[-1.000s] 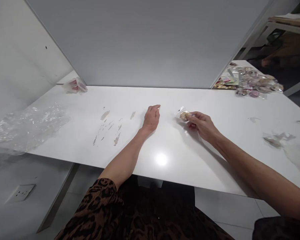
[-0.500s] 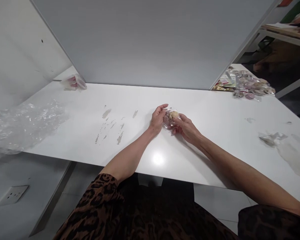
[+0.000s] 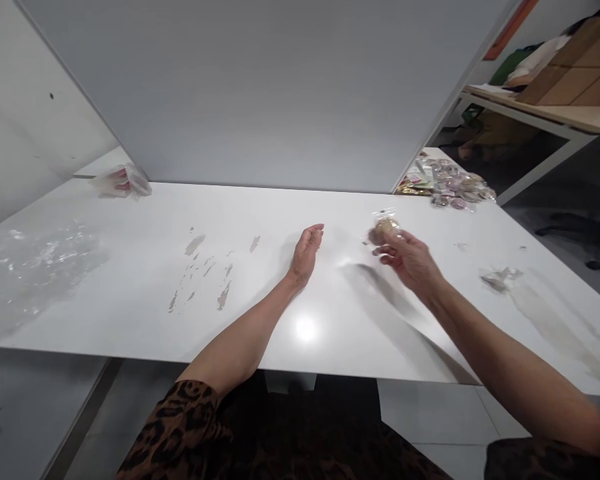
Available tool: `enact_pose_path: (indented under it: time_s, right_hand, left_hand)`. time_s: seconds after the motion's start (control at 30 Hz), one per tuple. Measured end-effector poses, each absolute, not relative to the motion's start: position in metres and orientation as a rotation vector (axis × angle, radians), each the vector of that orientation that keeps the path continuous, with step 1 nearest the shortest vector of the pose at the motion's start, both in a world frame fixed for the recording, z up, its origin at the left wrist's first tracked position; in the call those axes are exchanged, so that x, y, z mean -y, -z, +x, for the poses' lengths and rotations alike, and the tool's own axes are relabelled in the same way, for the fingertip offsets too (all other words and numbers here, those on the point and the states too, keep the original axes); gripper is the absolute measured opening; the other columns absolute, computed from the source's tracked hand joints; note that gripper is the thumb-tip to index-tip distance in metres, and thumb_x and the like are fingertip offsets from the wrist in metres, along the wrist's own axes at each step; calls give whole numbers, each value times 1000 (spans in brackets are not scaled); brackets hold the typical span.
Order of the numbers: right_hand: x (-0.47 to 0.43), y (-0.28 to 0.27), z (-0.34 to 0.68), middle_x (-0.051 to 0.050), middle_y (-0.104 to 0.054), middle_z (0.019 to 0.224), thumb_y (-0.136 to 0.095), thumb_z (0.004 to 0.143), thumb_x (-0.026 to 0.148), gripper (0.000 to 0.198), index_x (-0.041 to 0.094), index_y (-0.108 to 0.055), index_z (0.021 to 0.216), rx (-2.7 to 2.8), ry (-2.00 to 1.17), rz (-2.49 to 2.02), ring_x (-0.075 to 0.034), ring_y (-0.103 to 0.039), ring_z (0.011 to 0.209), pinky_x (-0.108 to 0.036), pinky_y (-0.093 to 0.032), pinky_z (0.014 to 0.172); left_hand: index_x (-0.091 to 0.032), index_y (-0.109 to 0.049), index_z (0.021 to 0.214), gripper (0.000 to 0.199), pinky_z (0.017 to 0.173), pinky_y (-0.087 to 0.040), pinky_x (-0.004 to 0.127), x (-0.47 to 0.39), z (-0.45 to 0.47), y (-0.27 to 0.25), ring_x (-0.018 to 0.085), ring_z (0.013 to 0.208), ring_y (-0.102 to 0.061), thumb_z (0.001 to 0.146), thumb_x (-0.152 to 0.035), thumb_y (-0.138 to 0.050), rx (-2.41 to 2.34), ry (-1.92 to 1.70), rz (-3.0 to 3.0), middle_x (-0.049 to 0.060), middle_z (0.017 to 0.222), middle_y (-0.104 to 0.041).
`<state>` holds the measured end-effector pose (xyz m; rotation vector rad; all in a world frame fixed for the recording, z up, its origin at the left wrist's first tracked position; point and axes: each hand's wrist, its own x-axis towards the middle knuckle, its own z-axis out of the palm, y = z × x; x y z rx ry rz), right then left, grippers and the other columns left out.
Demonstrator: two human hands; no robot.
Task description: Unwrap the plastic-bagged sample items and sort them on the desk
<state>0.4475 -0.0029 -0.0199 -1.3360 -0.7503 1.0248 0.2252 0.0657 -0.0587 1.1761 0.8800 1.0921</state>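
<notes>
Raised above the right middle of the white table, my right hand pinches a small clear plastic packet. Something roundish, tan and darker brown shows inside the packet, but its kind is unclear. My left hand stands on its edge near the middle of the table, holding nothing, its fingers stretched out and partly hidden behind one another. A gap of bare table separates the two hands. Beyond my right hand, at the back right corner, lies a pile of similar clear packets.
Crumpled clear plastic covers the table's left end. A bag with red contents sits at the back left. A grey panel rises behind the table. Cardboard boxes and a person's sleeve show at another table on the right.
My right hand has carried the packet away from my left hand, rightwards and up off the table. My left hand has let go of it. The view has turned to the right.
</notes>
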Motion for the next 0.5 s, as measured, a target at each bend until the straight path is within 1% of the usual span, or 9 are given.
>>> enact_pose_path:
  time_s: [0.07,0.13,0.17,0.23,0.27,0.33,0.4,0.43,0.5]
  right_hand:
    - [-2,17,496,-5,-77,100,-99,57,50,54,23,-69,93,686,-845,-1436,-13,-66,64,-22,-40,45]
    - [-18,13,545,-7,-76,98,-93,65,43,43,23,-65,90,592,-645,-1578,-16,-67,63,-23,-34,41]
    - [-32,11,568,-7,-75,95,-90,68,40,38,24,-64,90,534,-545,-1648,-16,-66,60,-25,-30,39]
    - [-69,3,605,-7,-70,90,-85,74,31,31,25,-59,89,478,-466,-1694,-16,-62,57,-27,-26,40]
    - [-91,-1,618,-5,-66,84,-84,76,30,31,26,-55,86,458,-424,-1704,-16,-59,56,-28,-27,43]
    - [-136,-8,636,-1,-58,78,-81,78,25,33,27,-49,84,455,-400,-1686,-15,-57,60,-31,-39,50]
    - [-173,-8,642,2,-54,80,-81,78,26,36,29,-46,87,494,-398,-1615,-17,-59,68,-36,-51,60]
    - [-185,-5,641,3,-53,82,-81,77,28,38,30,-45,88,514,-401,-1577,-17,-61,72,-39,-55,65]
    - [-194,7,635,2,-53,83,-83,74,32,40,30,-46,88,569,-420,-1532,-19,-61,76,-45,-58,72]
  left_hand:
    - [-26,-68,128,33,107,-49,33,-67,223,61,22,132,-62,107,-49,-55,-897,-1105,1171,10,137,-69]
    - [-26,-68,128,35,106,-49,33,-67,222,63,22,132,-62,106,-51,-54,-916,-1112,1162,10,136,-70]
    - [-25,-68,128,36,106,-49,34,-67,222,64,22,131,-62,106,-51,-55,-926,-1111,1157,10,136,-70]
    - [-24,-68,128,36,108,-48,34,-66,221,64,21,130,-61,105,-50,-57,-938,-1097,1158,10,135,-70]
    - [-24,-68,128,36,109,-47,33,-66,221,63,20,129,-61,103,-49,-59,-941,-1087,1160,10,134,-69]
    - [-24,-69,127,34,109,-47,32,-66,220,63,20,128,-60,101,-46,-64,-947,-1072,1161,9,133,-69]
    - [-24,-69,126,33,109,-48,32,-66,219,63,19,128,-60,98,-42,-68,-949,-1063,1158,8,131,-68]
    - [-24,-69,125,33,108,-48,32,-67,218,63,19,127,-60,97,-41,-69,-947,-1064,1157,8,130,-68]
    - [-24,-69,125,34,107,-49,32,-68,216,64,19,126,-61,97,-41,-70,-941,-1067,1162,8,129,-68]
